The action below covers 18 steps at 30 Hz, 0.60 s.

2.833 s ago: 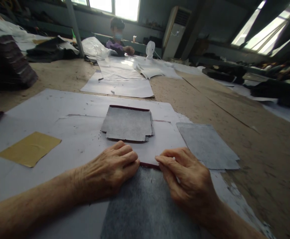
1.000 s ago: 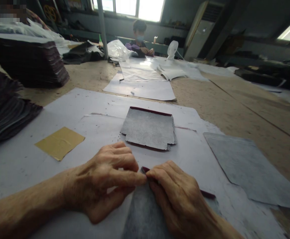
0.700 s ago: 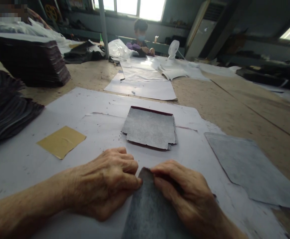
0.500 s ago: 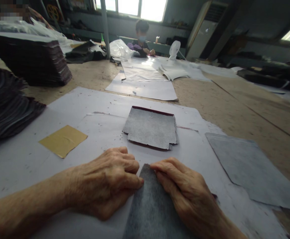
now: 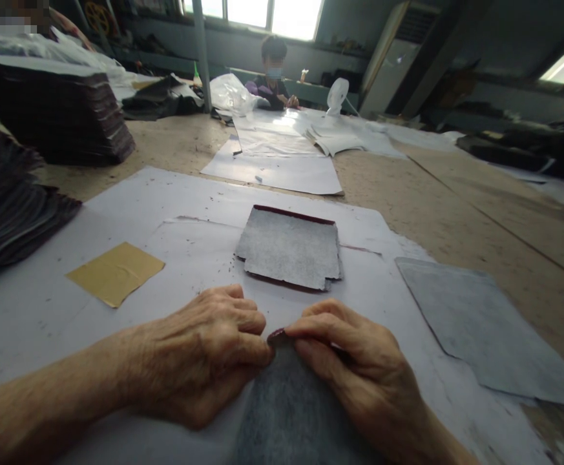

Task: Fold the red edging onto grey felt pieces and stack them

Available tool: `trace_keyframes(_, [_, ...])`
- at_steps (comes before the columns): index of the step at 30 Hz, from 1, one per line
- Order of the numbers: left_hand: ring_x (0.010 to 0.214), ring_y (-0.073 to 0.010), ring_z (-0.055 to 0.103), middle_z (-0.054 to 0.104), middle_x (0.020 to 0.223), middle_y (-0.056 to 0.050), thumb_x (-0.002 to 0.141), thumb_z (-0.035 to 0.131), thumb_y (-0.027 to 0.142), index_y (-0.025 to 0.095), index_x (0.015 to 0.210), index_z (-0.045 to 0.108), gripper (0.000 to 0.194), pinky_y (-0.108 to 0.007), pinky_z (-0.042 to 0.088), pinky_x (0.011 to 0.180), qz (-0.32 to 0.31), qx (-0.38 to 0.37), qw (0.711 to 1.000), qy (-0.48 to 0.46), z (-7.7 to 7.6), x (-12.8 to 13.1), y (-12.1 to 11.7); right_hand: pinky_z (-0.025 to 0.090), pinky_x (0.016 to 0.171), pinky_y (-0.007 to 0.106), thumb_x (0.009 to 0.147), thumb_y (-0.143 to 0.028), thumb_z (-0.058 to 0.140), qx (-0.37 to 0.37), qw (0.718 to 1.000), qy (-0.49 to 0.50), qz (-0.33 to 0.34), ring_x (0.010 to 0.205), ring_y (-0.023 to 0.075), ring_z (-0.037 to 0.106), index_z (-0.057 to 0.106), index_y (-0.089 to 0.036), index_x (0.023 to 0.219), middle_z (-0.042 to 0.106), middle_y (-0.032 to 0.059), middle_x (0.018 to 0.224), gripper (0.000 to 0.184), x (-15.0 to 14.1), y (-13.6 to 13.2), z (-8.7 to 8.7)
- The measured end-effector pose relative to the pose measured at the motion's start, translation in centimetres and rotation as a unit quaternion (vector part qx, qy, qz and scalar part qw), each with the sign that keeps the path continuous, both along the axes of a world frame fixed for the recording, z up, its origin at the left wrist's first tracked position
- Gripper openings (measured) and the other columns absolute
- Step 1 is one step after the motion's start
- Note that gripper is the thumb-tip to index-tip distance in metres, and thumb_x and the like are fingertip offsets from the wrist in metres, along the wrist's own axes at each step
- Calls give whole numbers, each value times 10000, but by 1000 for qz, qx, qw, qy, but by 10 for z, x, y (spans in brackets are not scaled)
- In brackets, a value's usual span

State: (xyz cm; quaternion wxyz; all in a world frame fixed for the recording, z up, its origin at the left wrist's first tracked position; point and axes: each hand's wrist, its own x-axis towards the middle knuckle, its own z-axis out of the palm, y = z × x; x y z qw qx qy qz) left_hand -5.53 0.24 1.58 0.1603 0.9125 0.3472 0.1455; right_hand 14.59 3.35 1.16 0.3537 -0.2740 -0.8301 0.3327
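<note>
Grey, fabric-like sheet with a dark underside (image 5: 286,413): one, nearest you, on the white paper, its narrow far end between your hands. A short dark red edge (image 5: 276,333) shows there; how much of the rest is turned, you cannot tell, as your right hand hides it.

Right hand (image 5: 364,368): grasping that end between thumb and fingers. Left hand (image 5: 214,349): fingers curled, tip against the sheet's left edge; whether it grips or only presses, you cannot tell.

Tan square of thin material (image 5: 117,274): one, flat, beyond your left forearm.

Grey notched panels with dark red edges (image 5: 289,248): a small pile, just beyond your hands. The top one has a red band along its far side, apparently finished there.

Larger grey notched sheet (image 5: 480,329): one, to your right, no red band visible, so seemingly unworked.

Dark layered stacks (image 5: 59,116): two, at left on the brown bench (image 5: 383,177).

Farther off: white fan (image 5: 337,97), seated person in a mask (image 5: 274,84).
</note>
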Motion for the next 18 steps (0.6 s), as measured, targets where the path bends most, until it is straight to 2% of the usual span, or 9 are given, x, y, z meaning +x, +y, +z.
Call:
trace_keyframes(4, [627,-127,488,527,647,0,721,461,86,168,705,522,103,-312,331,653,2,2,1000,7,2,0,0,465,571,181,766,-88,545,-14,999,-14,-27,631,87,567,633,-174,779,594,-13,707,124,-1,3,0])
trace_keyframes(7, [619,-125,479,519,643,5,741,463,97,172,728,537,106,-314,331,653,4,1,1000,10,4,1,0,443,483,177,758,-145,589,-1,991,-24,-129,526,85,549,607,-187,792,593,-38,629,57,6,9,1])
trace_keyframes(10, [630,-123,483,525,653,9,756,472,103,168,694,520,102,-310,334,658,5,-5,1000,14,4,1,1,431,458,174,772,-189,599,53,972,-4,-230,486,78,515,594,-195,808,581,-38,616,38,14,16,5])
trace_keyframes(12, [624,-119,484,521,648,11,759,476,96,164,671,511,116,-305,338,660,6,-8,1000,11,2,1,1,431,478,174,776,-163,587,99,972,-23,-213,522,78,514,603,-193,775,582,-22,658,34,17,16,6])
trace_keyframes(14, [603,-113,477,505,626,14,764,475,93,164,672,525,127,-299,347,656,9,-7,1000,-5,0,1,2,444,517,186,784,-123,556,126,980,-61,-140,588,90,529,618,-180,782,584,5,719,84,17,12,2])
trace_keyframes(16, [594,-109,472,502,627,10,785,466,95,166,721,561,134,-285,359,641,19,7,998,-53,-2,2,3,462,569,225,799,-94,512,139,983,-96,-72,665,121,534,629,-156,825,572,40,760,135,15,6,-4])
trace_keyframes(18, [637,-112,488,528,684,-8,808,462,98,155,816,586,136,-267,382,646,51,39,989,-130,-4,3,4,462,589,273,812,-68,462,154,980,-121,-34,691,152,511,632,-122,841,546,67,750,181,13,1,-10])
